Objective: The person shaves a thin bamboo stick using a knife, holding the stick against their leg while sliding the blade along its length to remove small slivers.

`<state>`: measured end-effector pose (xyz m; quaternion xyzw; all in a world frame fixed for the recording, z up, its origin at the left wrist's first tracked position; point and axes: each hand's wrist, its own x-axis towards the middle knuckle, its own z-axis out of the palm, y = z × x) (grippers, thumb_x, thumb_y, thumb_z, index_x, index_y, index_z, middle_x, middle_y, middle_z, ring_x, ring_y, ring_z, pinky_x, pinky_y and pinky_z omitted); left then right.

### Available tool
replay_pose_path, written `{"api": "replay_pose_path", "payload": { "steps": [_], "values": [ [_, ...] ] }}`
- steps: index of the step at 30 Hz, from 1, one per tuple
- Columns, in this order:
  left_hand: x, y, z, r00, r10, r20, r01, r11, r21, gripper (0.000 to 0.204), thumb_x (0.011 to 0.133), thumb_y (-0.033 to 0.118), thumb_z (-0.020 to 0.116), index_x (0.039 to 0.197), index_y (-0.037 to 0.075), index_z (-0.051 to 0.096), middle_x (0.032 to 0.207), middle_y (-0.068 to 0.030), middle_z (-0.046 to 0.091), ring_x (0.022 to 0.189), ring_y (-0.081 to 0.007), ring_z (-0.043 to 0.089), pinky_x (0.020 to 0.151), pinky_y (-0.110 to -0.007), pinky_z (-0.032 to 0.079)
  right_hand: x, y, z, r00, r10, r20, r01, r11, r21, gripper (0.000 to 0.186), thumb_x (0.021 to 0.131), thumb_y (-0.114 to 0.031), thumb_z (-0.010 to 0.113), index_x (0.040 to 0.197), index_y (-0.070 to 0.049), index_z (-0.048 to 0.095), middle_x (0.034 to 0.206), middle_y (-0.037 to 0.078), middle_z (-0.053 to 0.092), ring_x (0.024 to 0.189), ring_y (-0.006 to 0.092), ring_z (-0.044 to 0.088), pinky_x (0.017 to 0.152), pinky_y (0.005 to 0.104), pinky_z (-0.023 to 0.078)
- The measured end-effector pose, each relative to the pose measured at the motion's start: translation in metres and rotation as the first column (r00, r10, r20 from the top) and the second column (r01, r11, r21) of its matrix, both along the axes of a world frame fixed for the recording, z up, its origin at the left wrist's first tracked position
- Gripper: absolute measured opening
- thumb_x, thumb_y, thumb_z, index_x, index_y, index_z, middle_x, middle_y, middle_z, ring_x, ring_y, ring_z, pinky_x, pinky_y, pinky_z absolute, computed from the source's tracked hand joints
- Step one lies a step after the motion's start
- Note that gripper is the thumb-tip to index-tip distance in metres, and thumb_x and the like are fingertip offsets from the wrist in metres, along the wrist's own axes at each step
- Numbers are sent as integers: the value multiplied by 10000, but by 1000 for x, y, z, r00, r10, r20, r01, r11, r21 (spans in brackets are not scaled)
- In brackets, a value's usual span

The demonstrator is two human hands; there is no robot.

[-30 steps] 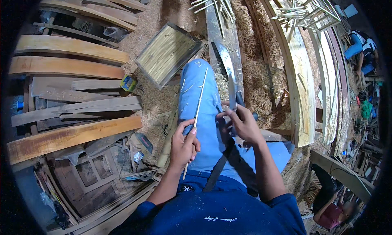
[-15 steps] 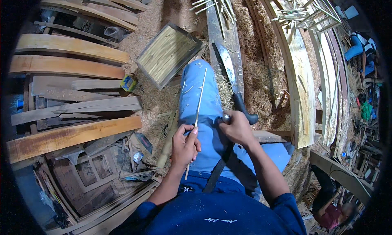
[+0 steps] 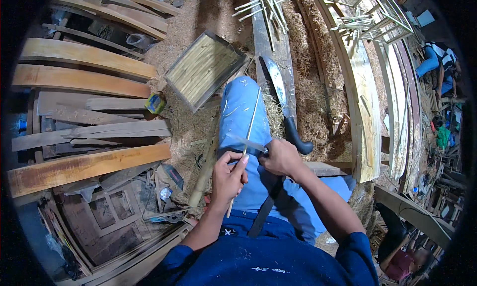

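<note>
Right hand (image 3: 281, 159), fisted round a small knife (image 3: 259, 147), had swung its blurred blade (image 3: 241, 139) across the thin stick (image 3: 254, 114) pinched in left hand (image 3: 230, 179); now in working position, contact unclear.

Lane between left hand (image 3: 230, 174) and right hand (image 3: 281, 158) closed off by small knife (image 3: 256, 145), blade crossing thin stick (image 3: 253, 117). Beyond right hand, machete (image 3: 277, 80) in way: black handle toward near end of grey plank (image 3: 287, 62), stick bundle (image 3: 268, 7) crowding far end. Slatted panel (image 3: 203, 70) corner near plank's left edge. Free passage: shavings-covered floor (image 3: 186, 132), between trouser leg (image 3: 236, 122) and left boards (image 3: 92, 170); bamboo pole (image 3: 203, 179) narrows it.
</note>
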<state>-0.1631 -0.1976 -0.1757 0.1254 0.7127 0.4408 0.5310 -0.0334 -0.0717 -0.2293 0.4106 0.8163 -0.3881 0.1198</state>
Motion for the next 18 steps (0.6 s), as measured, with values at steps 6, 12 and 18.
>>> {"api": "replay_pose_path", "payload": {
  "steps": [6,12,18],
  "values": [
    [-4,1,-9,998,49,28,-50,999,8,238,960,246,666,1012,32,574,541,-25,542,332,-72,398,301,-243,256,-6,-13,1,996,19,-90,-14,998,61,221,740,-220,704,815,-13,703,763,259,674,768,437,681,742,496,562],
    [-4,-3,-10,995,83,54,-82,997,-12,227,958,230,667,1028,35,575,540,-11,511,335,-64,374,302,-228,246,-16,-17,-6,997,7,-79,5,989,149,185,722,-183,715,743,-3,677,753,245,678,739,416,694,691,481,572],
    [-2,-13,-9,992,105,63,-106,994,12,192,970,226,653,1007,43,611,541,5,520,367,-51,399,332,-231,269,-21,-29,-12,998,-13,-56,27,967,254,146,726,-167,674,706,-23,681,735,228,682,692,403,696,651,492,570]
  ]
}}
